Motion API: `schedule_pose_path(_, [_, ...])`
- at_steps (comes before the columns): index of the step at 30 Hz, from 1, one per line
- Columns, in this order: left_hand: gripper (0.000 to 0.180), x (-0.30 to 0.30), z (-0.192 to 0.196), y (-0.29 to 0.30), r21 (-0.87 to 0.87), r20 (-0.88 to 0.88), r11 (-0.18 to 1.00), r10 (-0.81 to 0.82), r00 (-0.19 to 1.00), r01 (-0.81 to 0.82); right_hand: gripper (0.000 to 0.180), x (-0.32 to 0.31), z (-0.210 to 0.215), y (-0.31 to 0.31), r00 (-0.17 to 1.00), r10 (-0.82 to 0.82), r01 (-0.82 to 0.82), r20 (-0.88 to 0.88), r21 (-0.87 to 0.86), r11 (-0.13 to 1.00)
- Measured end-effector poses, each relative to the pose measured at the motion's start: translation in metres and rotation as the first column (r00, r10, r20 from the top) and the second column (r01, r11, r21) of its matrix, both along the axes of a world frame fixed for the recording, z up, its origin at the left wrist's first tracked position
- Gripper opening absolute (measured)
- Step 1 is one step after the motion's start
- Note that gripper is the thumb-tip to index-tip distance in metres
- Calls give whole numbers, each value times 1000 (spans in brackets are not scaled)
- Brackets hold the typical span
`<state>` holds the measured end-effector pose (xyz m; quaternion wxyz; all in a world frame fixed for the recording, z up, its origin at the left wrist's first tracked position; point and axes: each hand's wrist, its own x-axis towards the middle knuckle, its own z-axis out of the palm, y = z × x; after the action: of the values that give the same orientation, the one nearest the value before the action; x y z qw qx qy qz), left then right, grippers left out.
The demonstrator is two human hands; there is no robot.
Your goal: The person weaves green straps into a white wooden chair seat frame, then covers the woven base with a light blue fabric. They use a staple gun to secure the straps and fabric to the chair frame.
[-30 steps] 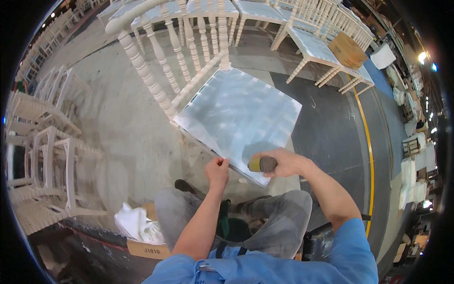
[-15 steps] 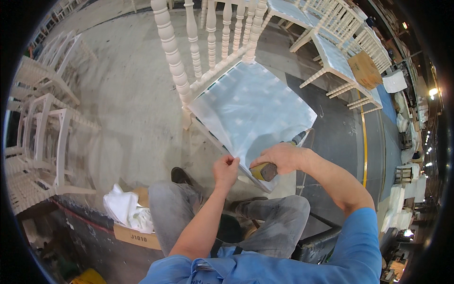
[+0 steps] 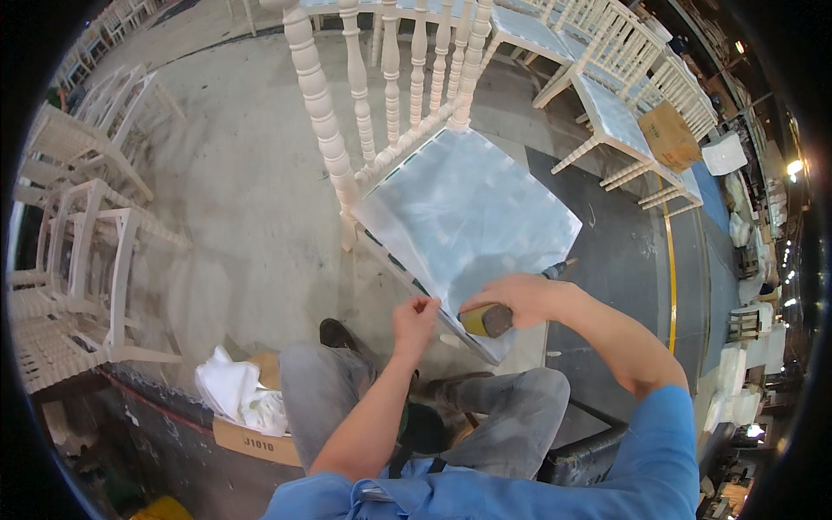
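At the far left stand unpainted white chair frames (image 3: 78,251), stacked close together beside the grey concrete floor (image 3: 234,199). Nearer, at the lower left, a cardboard box (image 3: 251,438) holds crumpled white cloth (image 3: 230,390), set within easy reach of the seated person's knee. In the middle is a white chair (image 3: 390,130) with turned spindles, its seat (image 3: 468,217) wrapped in clear, glossy plastic film; it is tipped toward the person so that the seat's near edge comes to the lap, which brings that edge up to the hands. The left hand (image 3: 414,319) pinches the film at the seat's near edge, fingers closed on it, seemingly to keep it taut (whether it grips the film alone or also the frame under it is not clear). Just to its right, the right hand (image 3: 511,299) is clenched around a tool with a yellow and dark body (image 3: 485,321), pressed against the same edge near the corner. Farther right, more wrapped chairs (image 3: 624,113) stand in a row, with a brown box (image 3: 669,134) on one seat, beyond a yellow floor line (image 3: 672,277).
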<state>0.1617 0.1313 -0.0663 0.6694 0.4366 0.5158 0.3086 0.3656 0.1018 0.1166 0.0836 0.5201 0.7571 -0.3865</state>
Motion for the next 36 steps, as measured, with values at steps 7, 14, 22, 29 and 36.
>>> schedule_pose_path(7, [43, 7, 28, 60, -13, -370, 992, -119, 921, 123, 75, 7, 26, 9, 976, -202, 199, -88, -38, 979])
schedule_pose_path(14, [27, 0, 4, 65, -38, -152, 997, -78, 985, 73, 73, 2, 9, 40, 995, -97, 97, -18, -21, 995])
schedule_pose_path(22, [18, -5, -2, 65, -5, -130, 995, -101, 986, 102, 69, -9, -15, 65, 1000, 10, -9, 7, -42, 999])
schedule_pose_path(29, [19, -7, -2, 64, -1, -196, 991, -129, 972, 131, 68, -13, -21, 72, 998, 65, -64, 9, -61, 996])
schedule_pose_path(36, [23, -1, 1, 67, -12, -210, 988, -151, 966, 152, 69, -10, -30, 78, 994, 71, -59, 84, -137, 989])
